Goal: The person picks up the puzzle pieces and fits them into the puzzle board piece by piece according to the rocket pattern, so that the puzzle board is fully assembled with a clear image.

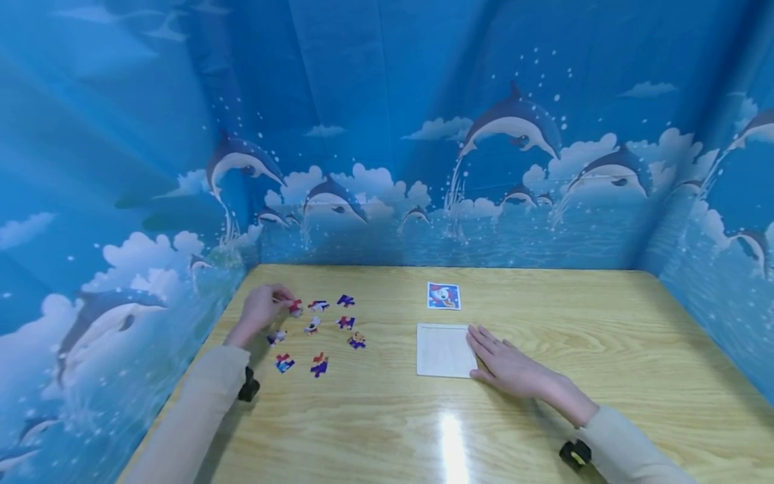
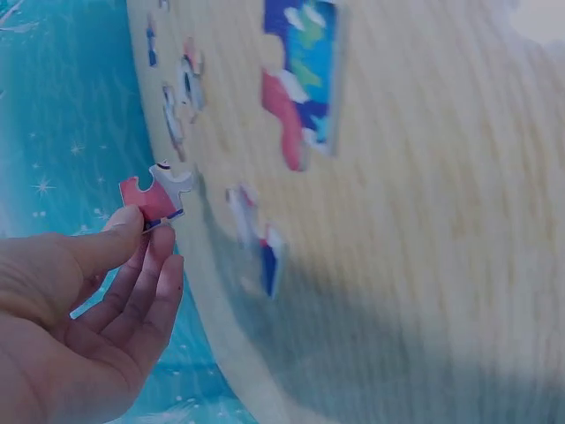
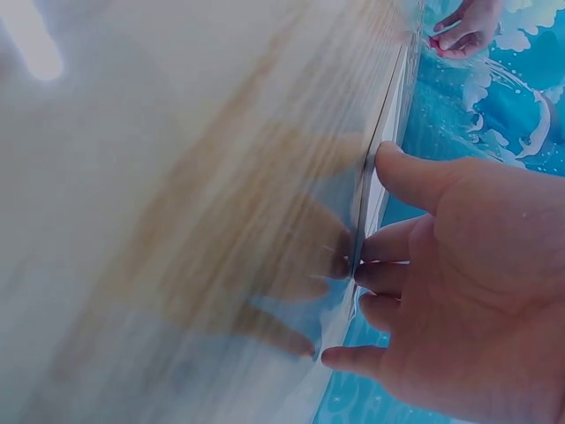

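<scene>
My left hand [image 1: 261, 308] pinches a red and white puzzle piece [image 2: 157, 200] between thumb and fingertips, at the left of the table; in the left wrist view the piece is held above the wood. Several loose pieces lie beside it, among them a red and blue one [image 1: 284, 364] and an orange and purple one [image 1: 319, 365]. My right hand [image 1: 510, 368] rests with fairly straight fingers at the right edge of a white square tray [image 1: 446, 351]. In the right wrist view the thumb and fingertips of the right hand [image 3: 468, 274] touch that thin edge.
A small square picture card [image 1: 444, 296] lies behind the tray. The wooden table [image 1: 375, 417] is bordered at the back and sides by a blue curtain [image 1: 375, 134] printed with dolphins. A bright reflection shows on the wood near the front.
</scene>
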`<state>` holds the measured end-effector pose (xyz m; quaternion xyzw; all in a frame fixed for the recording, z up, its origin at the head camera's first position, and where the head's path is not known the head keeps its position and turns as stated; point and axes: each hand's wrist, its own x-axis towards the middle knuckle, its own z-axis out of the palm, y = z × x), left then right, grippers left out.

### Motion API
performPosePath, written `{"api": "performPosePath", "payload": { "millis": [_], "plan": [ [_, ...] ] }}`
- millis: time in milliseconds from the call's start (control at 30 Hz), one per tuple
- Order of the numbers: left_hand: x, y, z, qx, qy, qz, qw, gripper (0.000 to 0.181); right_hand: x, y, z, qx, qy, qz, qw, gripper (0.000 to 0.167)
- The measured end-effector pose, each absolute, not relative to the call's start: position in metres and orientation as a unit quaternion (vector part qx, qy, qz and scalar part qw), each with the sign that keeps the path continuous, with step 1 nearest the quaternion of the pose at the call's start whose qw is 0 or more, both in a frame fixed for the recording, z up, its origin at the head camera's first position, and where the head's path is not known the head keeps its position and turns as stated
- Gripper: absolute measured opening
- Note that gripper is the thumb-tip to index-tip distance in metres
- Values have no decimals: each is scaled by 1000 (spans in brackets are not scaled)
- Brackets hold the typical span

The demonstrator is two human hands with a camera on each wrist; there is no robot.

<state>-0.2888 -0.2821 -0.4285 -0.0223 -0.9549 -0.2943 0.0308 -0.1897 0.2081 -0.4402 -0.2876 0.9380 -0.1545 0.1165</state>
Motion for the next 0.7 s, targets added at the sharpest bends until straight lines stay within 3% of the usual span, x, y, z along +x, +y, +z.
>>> {"api": "performPosePath", "payload": {
  "millis": [700],
  "plan": [
    [-291, -224, -406, -62, -930, -363, 22, 17, -191, 209, -441, -297, 936, -148, 118, 67]
  ]
}}
